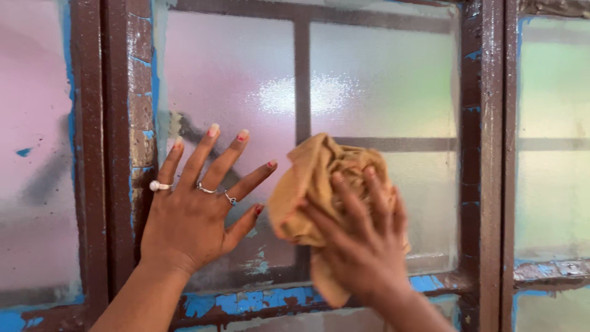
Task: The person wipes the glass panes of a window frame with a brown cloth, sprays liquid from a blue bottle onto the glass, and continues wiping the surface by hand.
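Observation:
My left hand (196, 212) lies flat with its fingers spread on the frosted glass pane (233, 80), close to the left frame bar; it wears three rings. My right hand (362, 237) presses a crumpled tan cloth (316, 178) against the lower middle of the same pane. The cloth bunches above and below my fingers and hides part of the glass behind it. The two hands are a few centimetres apart.
The window frame (482, 141) is brown with blue paint showing through chips, mostly along the bottom rail (258, 301). More frosted panes sit at the left (34, 154) and right (553, 135). Dark bars show behind the glass.

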